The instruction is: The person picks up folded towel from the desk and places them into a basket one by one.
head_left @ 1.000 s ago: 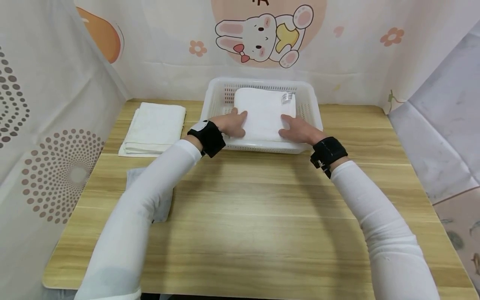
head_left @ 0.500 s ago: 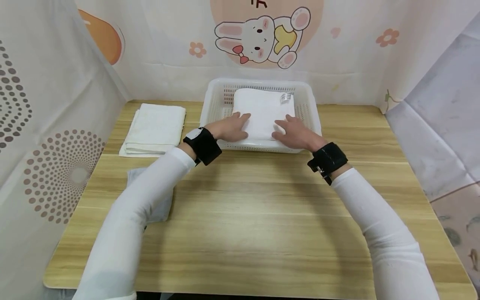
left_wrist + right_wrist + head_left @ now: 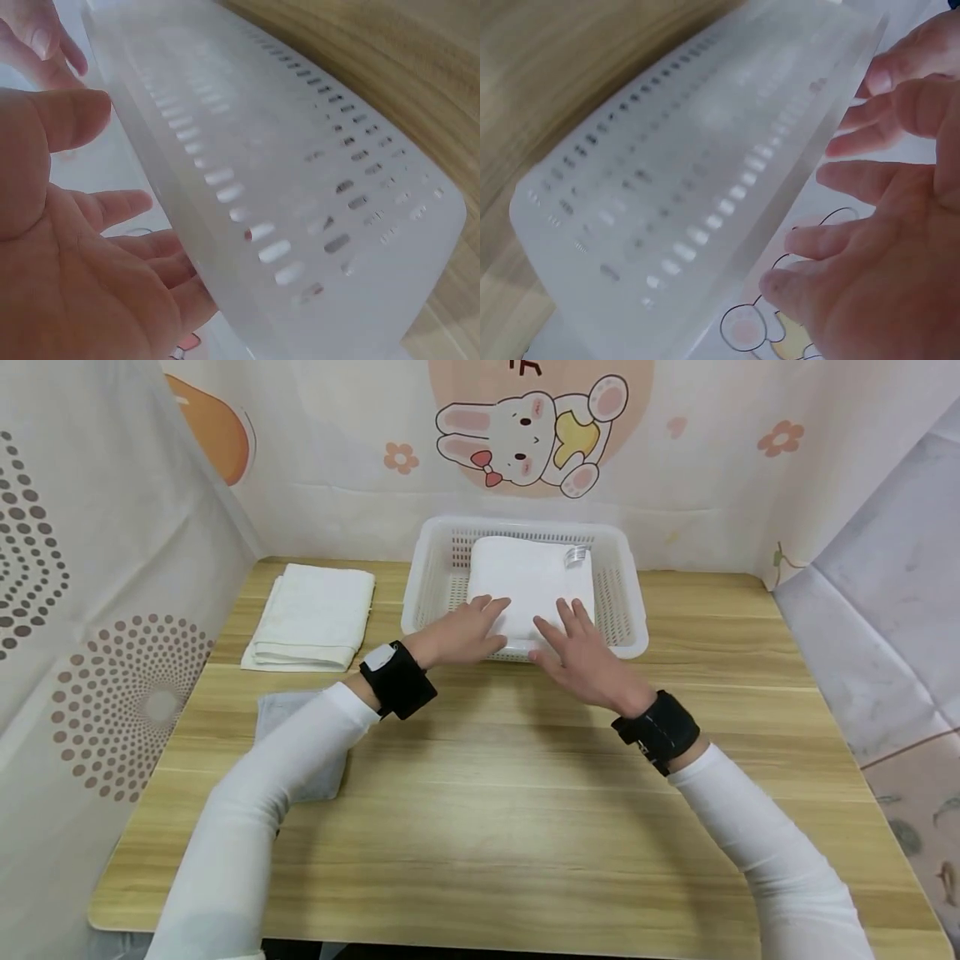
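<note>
A folded white towel [image 3: 528, 578] with a small printed tag lies in a white perforated plastic basket [image 3: 626, 610] at the back of the table. My left hand [image 3: 465, 631] hovers with spread fingers over the basket's front rim, at the towel's near left corner. Fingers apart, my right hand [image 3: 588, 664] is at the same rim, a little to the right. Neither hand holds anything. Both wrist views show the basket's holed front wall [image 3: 247, 150] beside the palms.
On the left of the wooden table [image 3: 510, 827] lies a folded white cloth [image 3: 315, 610]. Nearer is a grey cloth [image 3: 322, 777], partly under my left sleeve. A curtain with a printed rabbit [image 3: 525, 439] hangs behind the basket.
Both hands have drawn back from the towel toward me, the right one farther, and their fingers have spread. Towel and basket stay in place.
</note>
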A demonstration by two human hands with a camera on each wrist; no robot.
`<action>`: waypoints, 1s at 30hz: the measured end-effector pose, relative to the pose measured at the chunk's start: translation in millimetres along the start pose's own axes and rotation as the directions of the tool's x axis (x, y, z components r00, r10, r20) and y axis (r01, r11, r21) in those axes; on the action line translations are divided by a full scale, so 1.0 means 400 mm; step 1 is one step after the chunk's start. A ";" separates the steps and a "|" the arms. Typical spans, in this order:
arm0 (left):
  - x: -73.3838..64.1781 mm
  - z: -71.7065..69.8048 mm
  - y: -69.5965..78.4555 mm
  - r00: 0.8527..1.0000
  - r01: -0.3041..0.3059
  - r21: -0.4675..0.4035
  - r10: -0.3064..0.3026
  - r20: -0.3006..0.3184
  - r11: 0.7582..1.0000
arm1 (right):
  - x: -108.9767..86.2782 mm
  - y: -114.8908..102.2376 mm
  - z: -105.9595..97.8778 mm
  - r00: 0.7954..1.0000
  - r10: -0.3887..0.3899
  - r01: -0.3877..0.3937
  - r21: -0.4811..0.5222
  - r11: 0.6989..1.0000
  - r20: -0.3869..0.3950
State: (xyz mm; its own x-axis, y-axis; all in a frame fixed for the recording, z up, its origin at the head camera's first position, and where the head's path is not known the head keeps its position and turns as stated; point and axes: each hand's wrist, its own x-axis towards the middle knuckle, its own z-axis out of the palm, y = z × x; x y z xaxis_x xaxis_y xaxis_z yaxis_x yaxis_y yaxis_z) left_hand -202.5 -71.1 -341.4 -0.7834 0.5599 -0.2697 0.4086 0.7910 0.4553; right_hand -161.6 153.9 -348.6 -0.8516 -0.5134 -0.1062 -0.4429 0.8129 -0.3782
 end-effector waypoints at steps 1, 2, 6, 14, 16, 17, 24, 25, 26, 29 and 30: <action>-0.004 0.005 0.004 1.000 -0.004 0.012 0.004 -0.009 1.000 | -0.007 -0.005 0.005 1.000 -0.002 0.002 -0.003 1.000 -0.006; -0.009 0.009 0.008 1.000 -0.009 0.026 0.010 -0.020 1.000 | -0.014 -0.010 0.010 1.000 -0.005 0.005 -0.004 1.000 -0.008; -0.025 0.031 0.019 0.996 -0.047 0.107 0.055 -0.073 0.993 | -0.042 -0.026 0.029 1.000 -0.005 0.005 -0.011 1.000 -0.006; -0.063 0.083 0.032 0.977 -0.034 0.202 0.075 -0.199 0.979 | -0.087 -0.046 0.059 0.999 -0.034 0.032 -0.041 0.999 -0.025; -0.075 0.093 0.031 0.973 -0.023 0.209 0.069 -0.218 0.978 | -0.093 -0.050 0.065 0.999 -0.034 0.033 -0.042 0.999 -0.022; -0.082 0.097 0.031 0.972 -0.021 0.215 0.070 -0.225 0.976 | -0.095 -0.052 0.067 0.999 -0.032 0.031 -0.040 0.999 -0.019; -0.125 0.129 0.025 0.960 -0.047 0.245 0.112 -0.257 0.968 | -0.100 -0.054 0.077 1.000 -0.007 0.007 -0.018 1.000 0.006; -0.130 0.134 0.024 0.957 -0.053 0.250 0.120 -0.263 0.967 | -0.100 -0.053 0.078 1.000 -0.006 0.006 -0.018 1.000 0.004; -0.135 0.139 0.022 0.954 -0.058 0.253 0.128 -0.272 0.966 | -0.100 -0.053 0.079 1.000 -0.008 0.008 -0.020 1.000 -0.002; -0.147 0.153 0.016 0.942 -0.067 0.273 0.151 -0.300 0.960 | -0.099 -0.052 0.087 0.999 -0.023 0.022 -0.039 0.999 -0.024; -0.150 0.158 0.014 0.937 -0.070 0.276 0.159 -0.313 0.959 | -0.099 -0.052 0.090 0.999 -0.026 0.025 -0.045 0.999 -0.029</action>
State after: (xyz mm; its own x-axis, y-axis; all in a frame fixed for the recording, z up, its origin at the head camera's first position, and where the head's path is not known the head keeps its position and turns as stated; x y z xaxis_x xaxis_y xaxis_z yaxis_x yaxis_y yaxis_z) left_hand -123.5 -84.9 -376.4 -0.8152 0.5729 0.0850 0.5761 0.7869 0.2213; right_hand -108.7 147.5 -369.6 -0.8474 -0.5264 -0.0693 -0.4764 0.8114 -0.3386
